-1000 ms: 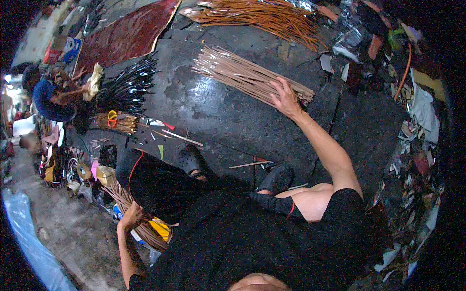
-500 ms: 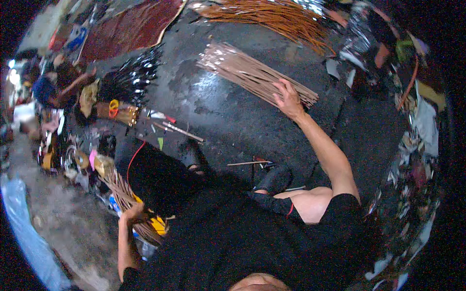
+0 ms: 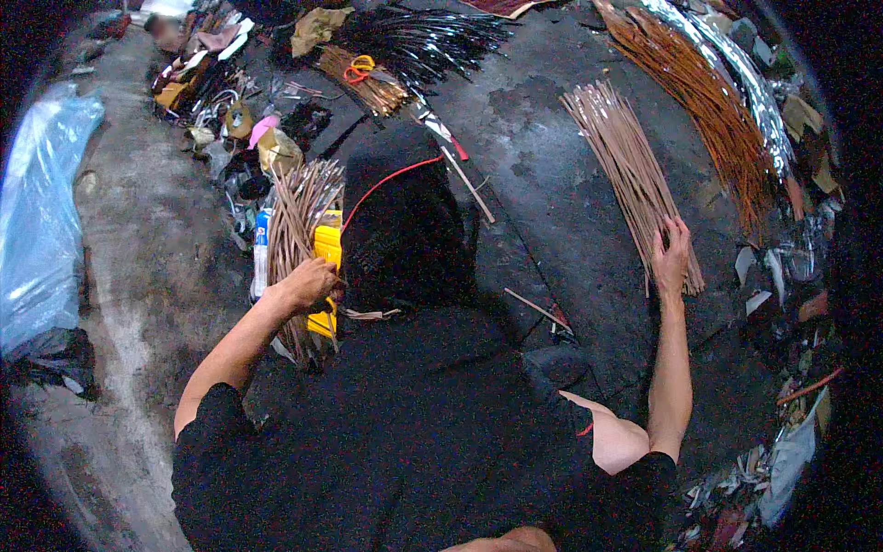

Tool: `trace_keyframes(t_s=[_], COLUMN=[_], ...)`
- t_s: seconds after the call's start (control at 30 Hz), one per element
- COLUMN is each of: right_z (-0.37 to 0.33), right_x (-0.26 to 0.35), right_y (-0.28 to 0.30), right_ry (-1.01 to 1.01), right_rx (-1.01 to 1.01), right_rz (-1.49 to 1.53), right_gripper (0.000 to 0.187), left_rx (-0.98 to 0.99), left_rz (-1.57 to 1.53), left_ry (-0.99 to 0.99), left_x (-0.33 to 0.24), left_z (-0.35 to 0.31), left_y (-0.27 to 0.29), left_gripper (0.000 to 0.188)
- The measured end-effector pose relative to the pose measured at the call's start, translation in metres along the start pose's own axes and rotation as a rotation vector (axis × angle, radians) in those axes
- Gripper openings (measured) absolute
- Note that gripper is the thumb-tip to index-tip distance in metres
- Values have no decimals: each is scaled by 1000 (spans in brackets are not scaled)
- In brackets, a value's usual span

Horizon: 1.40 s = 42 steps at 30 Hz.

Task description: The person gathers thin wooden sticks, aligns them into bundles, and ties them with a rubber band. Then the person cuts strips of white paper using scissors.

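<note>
My left hand is closed at a loose bundle of long, thin brown strips beside my left leg. A yellow object lies against that bundle, partly hidden by the strips and my hand. To the right, a wide, flat row of similar pinkish-brown strips is spread on the dark floor. My right hand rests on the near end of this row, its fingers apart and laid over the strips.
Rust-orange strips lie at the far right, beside shiny silvery ones. Black strips and a tan bundle with an orange tie are far ahead. Scraps line the right side; clear blue plastic sheeting lies at left.
The view has turned left, so the floor and strips appear rotated and shifted right. My left hand stays at its bundle. My right hand remains at the near end of the spread row.
</note>
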State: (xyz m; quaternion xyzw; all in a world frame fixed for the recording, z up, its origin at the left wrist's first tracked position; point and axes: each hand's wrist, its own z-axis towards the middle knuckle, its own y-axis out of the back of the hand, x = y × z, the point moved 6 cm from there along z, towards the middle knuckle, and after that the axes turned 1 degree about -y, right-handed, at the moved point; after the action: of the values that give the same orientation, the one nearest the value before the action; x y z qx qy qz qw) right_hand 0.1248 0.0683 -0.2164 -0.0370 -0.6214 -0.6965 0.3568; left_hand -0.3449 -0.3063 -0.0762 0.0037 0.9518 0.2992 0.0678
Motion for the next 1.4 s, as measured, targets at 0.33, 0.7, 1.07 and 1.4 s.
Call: trace_keyframes(t_s=[0.33, 0.7, 1.07, 1.4], right_z=[-4, -7, -6, -10], right_x=[0, -8, -3, -9], right_y=[8, 1, 2, 2], right_ry=[-2, 3, 19, -1], right_rx=[16, 35, 45, 46], right_rz=[1, 32, 58, 61], right_gripper=[33, 33, 32, 31], left_rx=[-333, -212, -619, -194], left_rz=[-478, -423, 456, 36], left_ry=[30, 75, 56, 149], left_x=[22, 30, 39, 64], left_z=[-38, -29, -32, -37], left_y=[83, 61, 9, 38], left_gripper=[26, 32, 15, 21])
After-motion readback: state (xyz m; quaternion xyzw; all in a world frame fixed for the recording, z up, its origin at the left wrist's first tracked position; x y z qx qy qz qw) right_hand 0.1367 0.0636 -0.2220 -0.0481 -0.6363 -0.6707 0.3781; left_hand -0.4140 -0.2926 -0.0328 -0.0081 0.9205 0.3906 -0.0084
